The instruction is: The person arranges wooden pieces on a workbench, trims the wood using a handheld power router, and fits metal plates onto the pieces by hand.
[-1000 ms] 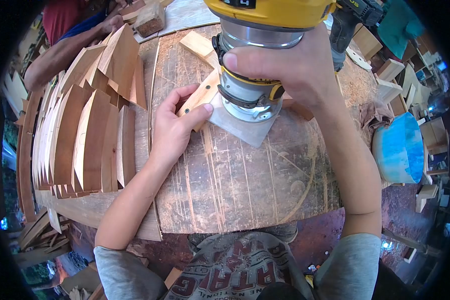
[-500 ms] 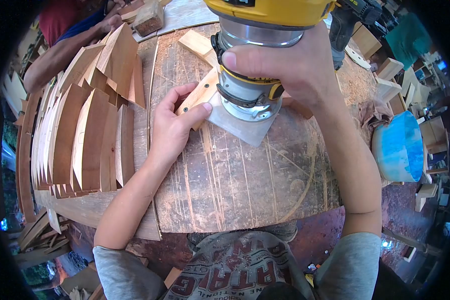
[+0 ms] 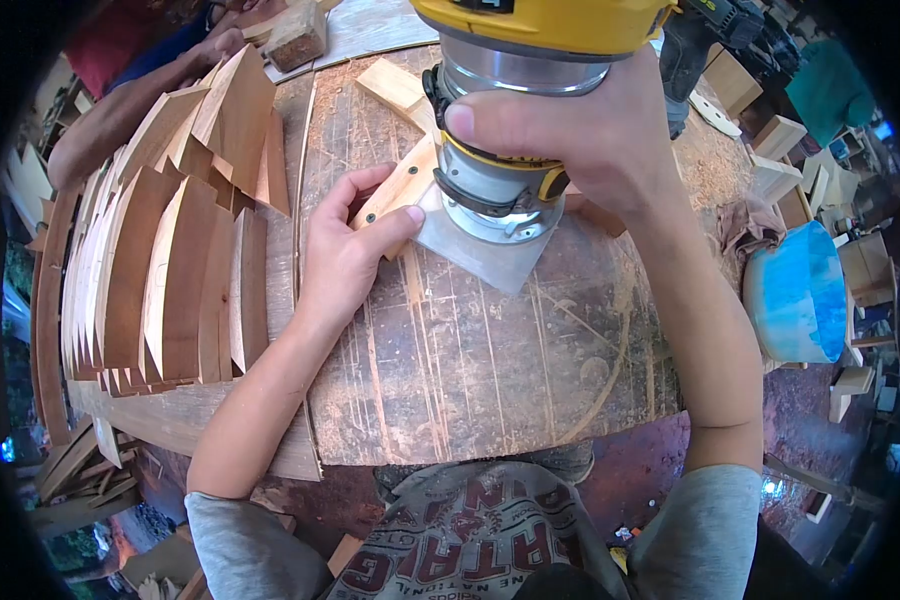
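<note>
A yellow and silver router [image 3: 525, 75] stands upright on a flat, see-through square base plate [image 3: 485, 262]. My right hand [image 3: 580, 135] is wrapped round its metal body, thumb toward the left. Beside the plate lies a light wooden piece [image 3: 402, 190] with dark screws. My left hand [image 3: 355, 235] grips the end of that piece, its thumb on top near the plate's edge and its fingers around the far side. The router hides the middle of the wood, and its bit cannot be seen.
Curved wooden pieces [image 3: 185, 270] stand stacked on the left of the worktable [image 3: 470, 400]. A co-worker's arm [image 3: 120, 120] reaches in behind them. On the right are a blue bucket [image 3: 800, 292], a brown cloth [image 3: 750, 228] and a dark power tool [image 3: 685, 60]. A wood block [image 3: 297, 37] lies at the back.
The co-worker's hand at the upper left has shifted slightly. My hands, the router and the wooden piece look almost unmoved.
</note>
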{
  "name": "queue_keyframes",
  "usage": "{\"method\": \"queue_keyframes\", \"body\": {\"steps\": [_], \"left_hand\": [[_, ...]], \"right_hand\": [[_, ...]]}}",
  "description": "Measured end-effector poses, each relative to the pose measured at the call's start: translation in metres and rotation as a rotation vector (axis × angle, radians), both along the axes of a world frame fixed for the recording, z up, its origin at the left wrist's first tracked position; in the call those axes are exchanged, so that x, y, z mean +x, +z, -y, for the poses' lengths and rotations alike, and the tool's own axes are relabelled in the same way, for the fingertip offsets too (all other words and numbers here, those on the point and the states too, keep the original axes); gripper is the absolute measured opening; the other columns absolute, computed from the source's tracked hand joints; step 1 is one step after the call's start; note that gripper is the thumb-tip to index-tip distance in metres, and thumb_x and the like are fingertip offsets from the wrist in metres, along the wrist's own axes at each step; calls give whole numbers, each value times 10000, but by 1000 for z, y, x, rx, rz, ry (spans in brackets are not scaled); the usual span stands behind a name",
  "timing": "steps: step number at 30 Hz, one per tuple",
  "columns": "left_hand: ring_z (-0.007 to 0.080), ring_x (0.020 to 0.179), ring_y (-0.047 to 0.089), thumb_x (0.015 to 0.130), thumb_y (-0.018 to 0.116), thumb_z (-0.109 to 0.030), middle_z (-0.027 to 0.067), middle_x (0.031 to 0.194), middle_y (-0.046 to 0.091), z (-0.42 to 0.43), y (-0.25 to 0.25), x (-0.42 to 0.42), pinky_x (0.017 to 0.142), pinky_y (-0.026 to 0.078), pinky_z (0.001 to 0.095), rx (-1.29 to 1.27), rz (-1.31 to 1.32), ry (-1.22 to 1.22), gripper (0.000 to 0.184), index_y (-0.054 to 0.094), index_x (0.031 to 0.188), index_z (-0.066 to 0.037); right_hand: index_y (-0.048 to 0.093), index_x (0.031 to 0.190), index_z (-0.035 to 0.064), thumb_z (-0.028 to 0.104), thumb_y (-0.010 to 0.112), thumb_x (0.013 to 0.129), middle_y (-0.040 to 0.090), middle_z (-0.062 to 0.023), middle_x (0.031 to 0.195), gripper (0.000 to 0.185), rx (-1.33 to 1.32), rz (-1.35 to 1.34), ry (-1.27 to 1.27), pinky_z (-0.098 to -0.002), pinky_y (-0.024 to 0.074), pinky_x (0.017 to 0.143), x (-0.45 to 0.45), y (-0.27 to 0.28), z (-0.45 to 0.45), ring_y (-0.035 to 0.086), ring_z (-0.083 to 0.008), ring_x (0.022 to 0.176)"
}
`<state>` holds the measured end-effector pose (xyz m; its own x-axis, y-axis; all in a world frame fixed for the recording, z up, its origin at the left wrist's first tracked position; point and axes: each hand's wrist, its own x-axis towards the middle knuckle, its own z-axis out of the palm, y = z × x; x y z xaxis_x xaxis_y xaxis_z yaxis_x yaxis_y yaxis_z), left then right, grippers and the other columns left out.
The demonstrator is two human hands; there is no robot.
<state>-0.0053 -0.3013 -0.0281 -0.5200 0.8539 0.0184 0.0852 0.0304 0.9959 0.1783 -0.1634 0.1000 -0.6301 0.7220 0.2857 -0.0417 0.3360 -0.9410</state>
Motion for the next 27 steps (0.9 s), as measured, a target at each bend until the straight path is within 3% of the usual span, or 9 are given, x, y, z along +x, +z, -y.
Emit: {"method": "queue_keyframes", "body": {"steps": [2, 5, 12, 14, 15, 17, 21, 23, 27], "left_hand": [[188, 1123, 651, 861, 836, -165, 147, 1224, 693, 0, -1, 0, 1002, 500, 323, 19, 10, 6, 566, 624, 1343, 42], [189, 1122, 652, 859, 838, -164, 145, 1222, 693, 0, 1, 0, 1004, 500, 323, 18, 4, 4, 565, 626, 1342, 39], [182, 1137, 645, 852, 833, -157, 128, 1238, 692, 1, 2, 1, 1021, 483, 322, 1, 0, -1, 573, 625, 1356, 19], [176, 1152, 634, 857, 823, -160, 111, 1254, 690, 1, 2, 1, 1035, 463, 323, -14, -1, -7, 571, 624, 1368, 2], [175, 1154, 635, 858, 822, -157, 111, 1255, 690, 1, 2, 1, 1037, 464, 323, -13, 3, -6, 572, 621, 1369, 2], [174, 1156, 635, 858, 820, -154, 110, 1257, 690, 0, 1, 1, 1039, 465, 323, -13, 6, -5, 573, 619, 1371, 3], [183, 1141, 649, 847, 833, -145, 132, 1245, 691, 0, 0, 1, 1021, 488, 321, 10, 32, -5, 588, 612, 1363, 29], [193, 1123, 660, 835, 847, -145, 153, 1228, 693, -1, 0, 1, 1002, 508, 321, 26, 40, 2, 607, 607, 1356, 54], [193, 1121, 660, 831, 847, -149, 154, 1230, 692, -1, 0, 0, 997, 509, 319, 18, 34, -1, 615, 605, 1359, 54]], "right_hand": [[646, 1292, -2, 294, 945, 697, 705, -157, 1258, 729, 453, -88, 112, -419, 558, 1053, -7, -19, -10, 684, -248, 1174], [643, 1293, 0, 304, 938, 701, 704, -156, 1266, 728, 509, -86, 113, -420, 565, 1051, -5, -18, -9, 690, -250, 1164], [644, 1307, 1, 331, 946, 696, 710, -160, 1260, 757, 452, 133, -64, -413, 573, 1037, -7, -2, 9, 696, -245, 1166], [643, 1309, 5, 338, 951, 689, 709, -157, 1249, 768, 212, 110, -16, -417, 579, 1031, -11, -15, -14, 698, -247, 1166], [643, 1309, 5, 338, 951, 689, 709, -157, 1249, 768, 212, 110, -16, -417, 579, 1031, -9, -10, -6, 698, -247, 1166], [642, 1309, 12, 345, 944, 691, 705, -159, 1243, 764, 483, 108, -41, -425, 584, 1028, -6, 3, 15, 703, -255, 1156], [641, 1310, 16, 354, 935, 695, 701, -164, 1250, 761, 511, -68, 116, -429, 586, 1027, -6, -13, -4, 707, -261, 1146], [642, 1306, 16, 360, 930, 694, 703, -166, 1246, 759, 495, 47, -37, -426, 590, 1022, -8, -2, 13, 711, -262, 1139], [642, 1305, 15, 369, 932, 687, 703, -164, 1247, 769, 491, 36, -39, -427, 594, 1016, -9, 0, 13, 710, -264, 1143]]}}
